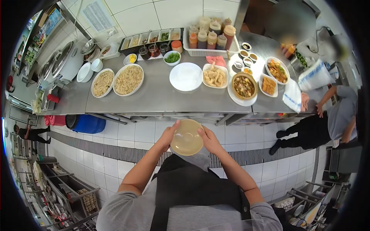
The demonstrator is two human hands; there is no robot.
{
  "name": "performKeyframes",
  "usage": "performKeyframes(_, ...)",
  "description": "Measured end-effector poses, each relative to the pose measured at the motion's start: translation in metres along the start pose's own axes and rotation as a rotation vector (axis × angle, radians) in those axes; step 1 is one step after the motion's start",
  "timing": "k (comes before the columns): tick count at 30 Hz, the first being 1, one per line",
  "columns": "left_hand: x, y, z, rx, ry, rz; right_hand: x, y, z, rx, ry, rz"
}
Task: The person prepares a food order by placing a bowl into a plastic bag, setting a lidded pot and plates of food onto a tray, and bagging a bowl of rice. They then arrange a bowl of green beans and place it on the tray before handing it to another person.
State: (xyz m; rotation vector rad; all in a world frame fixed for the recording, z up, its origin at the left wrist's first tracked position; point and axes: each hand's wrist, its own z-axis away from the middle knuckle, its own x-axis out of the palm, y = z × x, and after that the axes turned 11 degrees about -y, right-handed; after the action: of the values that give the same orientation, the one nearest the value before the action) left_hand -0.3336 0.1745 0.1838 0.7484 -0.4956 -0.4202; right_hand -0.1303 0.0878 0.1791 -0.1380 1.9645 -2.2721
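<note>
Between my two hands, in front of my apron, is a round, shallow beige bowl (187, 137). My left hand (169, 135) grips its left rim with the thumb on top. On the opposite rim my right hand (210, 139) closes, its thumb also over the edge. The bowl is held off the counter, just short of its front edge, and I see no food in it. Beyond it on the steel counter (165, 102) stand a white plate (185, 77), a white dish of pale pieces (215, 76) and a brown pot of dark food (244, 86) on a plate.
Two oval dishes of grain-like food (128, 79) sit left on the counter. A basket of sauce bottles (212, 40) and topping trays (151, 39) line the back. Another person (327, 123) stands at right; a second person (31, 133) is far left. A blue barrel (86, 124) lies below.
</note>
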Motion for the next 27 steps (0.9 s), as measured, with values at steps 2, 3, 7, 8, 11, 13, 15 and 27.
performKeyframes(2, -0.022, 0.010, -0.017, -0.001, -0.014, 0.026, 0.000, 0.008, -0.031, -0.043, -0.030, 0.020)
performKeyframes(3, -0.030, 0.017, -0.028, -0.010, -0.028, 0.018, -0.007, 0.012, -0.045, -0.037, -0.014, 0.017)
performKeyframes(7, -0.037, 0.037, -0.059, -0.067, -0.134, 0.143, -0.076, 0.052, -0.041, 0.418, -0.157, -0.362)
performKeyframes(8, -0.035, 0.045, -0.066, -0.049, -0.168, 0.220, -0.104, 0.070, -0.032, 0.560, -0.228, -0.260)
performKeyframes(11, -0.026, 0.072, -0.083, -0.047, -0.148, 0.318, -0.194, 0.101, 0.021, 0.827, -0.043, -0.250)
performKeyframes(13, -0.035, 0.074, -0.105, -0.051, -0.172, 0.371, -0.268, 0.103, 0.066, 0.916, 0.144, -0.256)
performKeyframes(15, -0.034, 0.085, -0.117, 0.013, -0.148, 0.367, -0.358, 0.116, 0.113, 0.875, 0.399, -0.172)
performKeyframes(27, 0.049, 0.114, -0.129, 0.212, 0.182, 0.368, -0.732, 0.115, 0.134, 0.614, 1.345, 0.942)
